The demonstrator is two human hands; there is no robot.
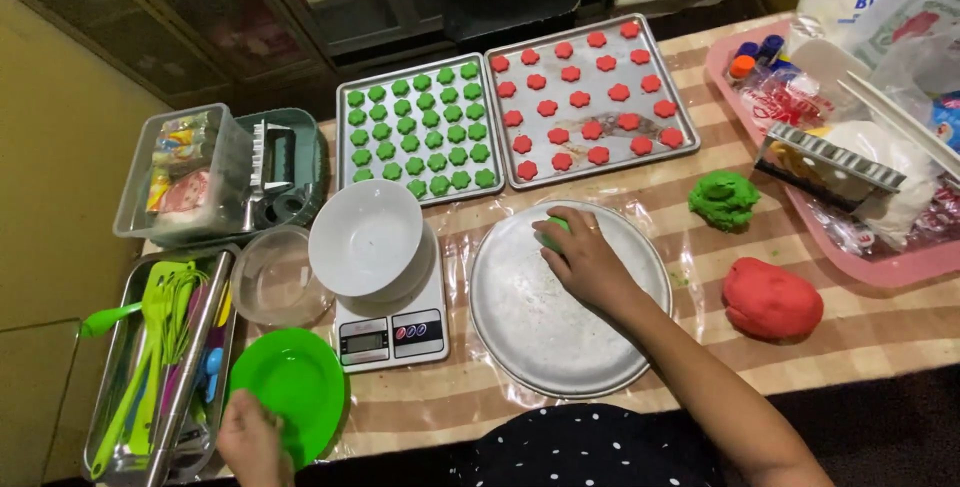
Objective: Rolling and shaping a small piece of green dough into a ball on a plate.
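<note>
My right hand (588, 265) rests on a round metal tray (520, 327), fingers closed over a small piece of green dough (553, 230) near the tray's far rim. At the lower left, my left hand (252, 439) grips the near edge of a bright green plastic plate (300, 379). A lump of green dough (724, 198) and a larger lump of red dough (771, 298) lie to the right of the tray. Behind it stand a baking tray of green flower-shaped cookies (420, 127) and another of red flower-shaped cookies (585, 97).
A white bowl (366, 237) sits on a kitchen scale (392, 332), next to a clear bowl (275, 277). A metal tray of coloured utensils (150, 367) and a clear box (185, 172) stand at left. A pink tray (850, 257) with bags, bottles and a metal cutter sits at right.
</note>
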